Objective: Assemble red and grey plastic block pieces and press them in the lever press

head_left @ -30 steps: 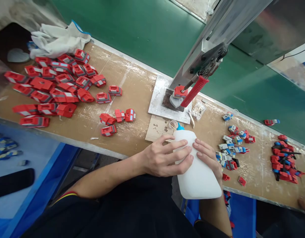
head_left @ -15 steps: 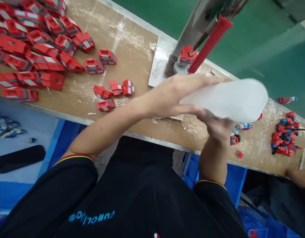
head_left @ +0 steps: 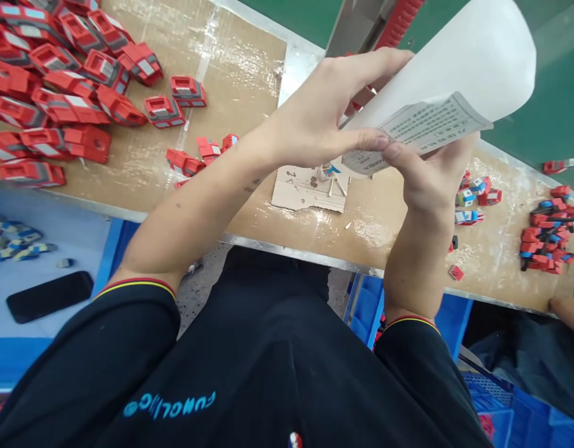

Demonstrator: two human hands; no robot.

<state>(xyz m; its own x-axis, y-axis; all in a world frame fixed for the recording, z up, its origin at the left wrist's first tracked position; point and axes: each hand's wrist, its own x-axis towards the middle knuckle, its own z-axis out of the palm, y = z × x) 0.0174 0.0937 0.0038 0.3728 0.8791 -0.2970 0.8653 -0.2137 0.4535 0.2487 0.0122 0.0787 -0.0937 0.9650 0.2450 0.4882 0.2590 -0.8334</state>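
Bottle (head_left: 477, 59), white and labelled, slants between left grip (head_left: 331, 106) and right grip (head_left: 433, 174), both clamped on it.

Left fingers (head_left: 384, 59) and right fingers (head_left: 403, 157) partly hidden
The white bottle (head_left: 477, 56) covers parts of both; the label (head_left: 438, 127) print beside them is too small to read. Above the left fingers, the top edge crops a red handle (head_left: 401, 22); far left, red pieces (head_left: 16, 78) are cut off.

The head camera is looking forward and down over the shirt (head_left: 249, 361). It is facing the table (head_left: 370, 211) from nearby.
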